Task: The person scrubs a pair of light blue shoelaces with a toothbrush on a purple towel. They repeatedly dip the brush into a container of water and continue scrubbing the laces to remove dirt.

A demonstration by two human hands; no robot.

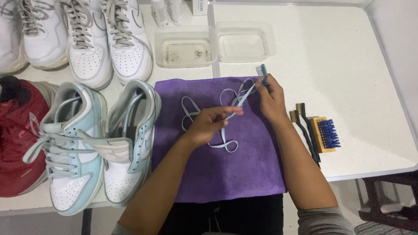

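L hand (208, 124) has a tight grip on a pale blue shoelace (226, 114), pinched btw thumb & fingers. R hand (271, 98) grips the same lace higher up, & also holds a small blue brush (262, 72) that sticks up out of the fist. The lace runs tight btw the 2 hands; the rest of it lies in loops on a purple cloth (217, 169) under both hands.

The cloth lies flat on a white surface (348, 65), at the near edge.

Just left of the cloth stand 2 light blue & white shoes (91, 143), toes pointing at the person. One has its laces in, the other has none. Each has a metal spring thing inside. Left of those, a red shoe (19, 135). Behind them, a row of white shoes (100, 41) w/ grey laces.

Behind the cloth sit 2 clear plastic tubs (215, 43), side by side, the left one a bit dirty inside.

Right of the cloth, near the R arm, lie 2 thin black brushes (305, 126) & a wood brush w/ blue bristles (325, 134), all close together.
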